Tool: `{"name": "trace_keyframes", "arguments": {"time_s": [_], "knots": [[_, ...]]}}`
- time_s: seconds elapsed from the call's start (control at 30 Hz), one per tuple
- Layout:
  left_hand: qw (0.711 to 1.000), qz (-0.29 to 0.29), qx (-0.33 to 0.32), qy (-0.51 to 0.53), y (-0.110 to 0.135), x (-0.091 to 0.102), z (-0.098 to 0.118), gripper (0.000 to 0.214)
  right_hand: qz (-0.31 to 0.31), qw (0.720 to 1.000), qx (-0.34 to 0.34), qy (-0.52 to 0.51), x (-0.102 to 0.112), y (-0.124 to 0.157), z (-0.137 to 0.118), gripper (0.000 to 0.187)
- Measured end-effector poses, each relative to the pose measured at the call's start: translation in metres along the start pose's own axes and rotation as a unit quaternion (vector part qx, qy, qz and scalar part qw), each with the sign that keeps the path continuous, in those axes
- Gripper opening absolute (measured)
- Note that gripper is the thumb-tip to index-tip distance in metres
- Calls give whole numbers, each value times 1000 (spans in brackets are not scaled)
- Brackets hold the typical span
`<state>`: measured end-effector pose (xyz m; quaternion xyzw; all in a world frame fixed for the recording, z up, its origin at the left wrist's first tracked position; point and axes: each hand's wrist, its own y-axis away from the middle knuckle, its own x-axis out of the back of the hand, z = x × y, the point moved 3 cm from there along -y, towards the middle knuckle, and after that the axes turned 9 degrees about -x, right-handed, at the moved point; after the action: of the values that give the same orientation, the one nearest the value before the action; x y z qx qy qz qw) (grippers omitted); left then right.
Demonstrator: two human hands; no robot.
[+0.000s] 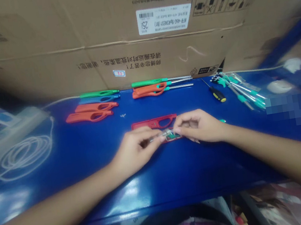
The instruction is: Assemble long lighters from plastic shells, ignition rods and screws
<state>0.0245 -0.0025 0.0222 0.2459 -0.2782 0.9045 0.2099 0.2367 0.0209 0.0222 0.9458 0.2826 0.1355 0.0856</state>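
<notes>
My left hand [136,149] and my right hand [198,126] meet at the middle of the blue table [88,152]. Both are closed in a pinch on a small clear part with a green inside and a thin metal tube [168,135], which lies over a red piece mostly hidden beneath the fingers. Just behind the hands lies a red lighter handle shell [154,122], flat on the table.
Orange, green and blue handle shells [92,107] lie at the back left, assembled long lighters [157,85] at the back centre. A black-and-yellow screwdriver [216,93] and several metal tubes with green ends [243,92] sit right. Coiled white cord [23,157] lies left. A cardboard box [126,32] stands behind.
</notes>
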Motion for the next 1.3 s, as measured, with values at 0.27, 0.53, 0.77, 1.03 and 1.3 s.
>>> {"name": "trace_keyframes", "arguments": {"time_s": [0.27, 0.53, 0.77, 1.03, 1.3], "knots": [[1000, -1, 2, -5, 0, 1, -1, 20, 21, 1000, -8, -16, 0, -2, -2, 39], [1000, 9, 15, -8, -1, 1, -2, 20, 25, 999, -16, -29, 1, -2, 0, 40], [1000, 10, 22, -12, -2, 0, -3, 20, 19, 999, -37, -35, 0, -3, 0, 44], [1000, 9, -7, -12, 0, 0, -1, 18, 15, 1000, -23, -7, -1, -2, -1, 41], [1000, 5, -22, 6, 1, -2, -2, 17, 5, 1000, -20, 0, -1, -2, 1, 37]]}}
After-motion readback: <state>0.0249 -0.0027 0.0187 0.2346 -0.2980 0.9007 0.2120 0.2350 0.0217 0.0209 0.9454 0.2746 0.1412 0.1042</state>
